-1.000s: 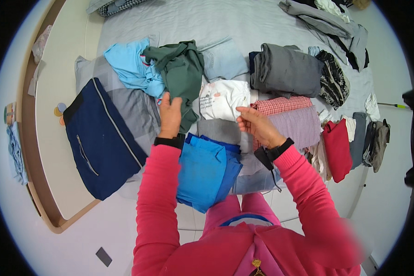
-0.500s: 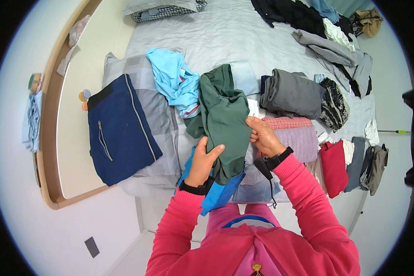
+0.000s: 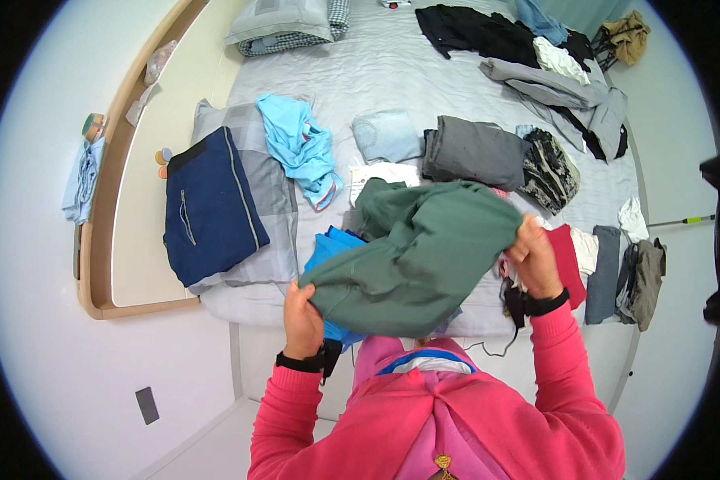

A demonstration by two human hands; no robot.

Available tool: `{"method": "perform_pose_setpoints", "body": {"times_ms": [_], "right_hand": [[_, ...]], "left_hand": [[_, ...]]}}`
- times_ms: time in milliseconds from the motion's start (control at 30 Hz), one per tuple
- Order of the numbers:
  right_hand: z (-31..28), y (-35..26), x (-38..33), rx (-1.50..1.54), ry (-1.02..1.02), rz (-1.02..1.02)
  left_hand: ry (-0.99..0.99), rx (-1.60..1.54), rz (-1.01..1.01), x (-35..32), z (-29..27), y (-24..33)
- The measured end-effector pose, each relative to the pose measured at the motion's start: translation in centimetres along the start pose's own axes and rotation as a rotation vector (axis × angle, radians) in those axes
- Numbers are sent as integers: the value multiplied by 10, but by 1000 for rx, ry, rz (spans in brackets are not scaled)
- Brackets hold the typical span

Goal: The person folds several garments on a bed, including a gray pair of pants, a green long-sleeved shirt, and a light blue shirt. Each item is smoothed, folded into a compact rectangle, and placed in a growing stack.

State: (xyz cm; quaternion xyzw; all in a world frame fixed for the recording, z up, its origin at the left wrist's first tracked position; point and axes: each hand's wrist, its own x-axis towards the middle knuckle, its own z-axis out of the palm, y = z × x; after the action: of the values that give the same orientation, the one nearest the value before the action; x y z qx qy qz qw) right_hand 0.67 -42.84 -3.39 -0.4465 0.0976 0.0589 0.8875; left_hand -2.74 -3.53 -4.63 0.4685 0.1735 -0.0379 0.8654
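Note:
A dark green garment (image 3: pixel 424 256) is stretched out between my two hands above the near edge of the bed. My left hand (image 3: pixel 302 320) pinches its lower left corner, and my right hand (image 3: pixel 534 260) grips its right end. The far part of the garment is bunched up, so I cannot tell its exact kind. Bright blue cloth (image 3: pixel 336 244) lies partly hidden under it. A crumpled light blue shirt (image 3: pixel 300 148) rests just beyond, to the left. Behind the green cloth lie white folded cloth (image 3: pixel 388 174) and folded pale blue denim (image 3: pixel 386 134).
A folded navy garment (image 3: pixel 212 212) lies on a grey checked pillow (image 3: pixel 276 196) at the left. Folded dark grey clothes (image 3: pixel 476 148) and a black patterned bundle (image 3: pixel 550 172) sit right of centre. Red cloth (image 3: pixel 566 268) and several folded pieces line the right edge. Black clothing (image 3: pixel 476 34) lies far off.
My hands have moved apart, the left one leftward and the right one rightward. The green garment has been lifted and spread sideways, uncovering the pale denim and white cloth.

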Motion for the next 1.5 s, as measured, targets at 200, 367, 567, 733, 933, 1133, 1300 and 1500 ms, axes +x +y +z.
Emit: {"method": "perform_pose_setpoints", "body": {"times_ms": [200, 367, 567, 733, 933, 1133, 1300, 1500], "right_hand": [[-98, 104, -91, -696, 114, 503], [-104, 129, -65, -876, 3, 144], [-71, 135, 26, -1670, 300, -664], [-49, 116, 36, -1311, -118, 186], [38, 62, -6, -283, -339, 445], [114, 41, -38, -28, -601, 387], [67, 52, -12, -465, -513, 52], [5, 159, -40, -607, -303, 517]], "left_hand": [[197, 97, -459, -41, -74, -80], [168, 311, -374, -44, -80, -121], [246, 324, -154, -40, -70, -105], [373, 182, -76, -43, -82, -67], [40, 584, -105, -50, -35, -54], [-362, 526, -48, -73, 60, -79], [-196, -273, -142, -53, 34, -29], [389, 239, -23, -41, -47, -17]]}}
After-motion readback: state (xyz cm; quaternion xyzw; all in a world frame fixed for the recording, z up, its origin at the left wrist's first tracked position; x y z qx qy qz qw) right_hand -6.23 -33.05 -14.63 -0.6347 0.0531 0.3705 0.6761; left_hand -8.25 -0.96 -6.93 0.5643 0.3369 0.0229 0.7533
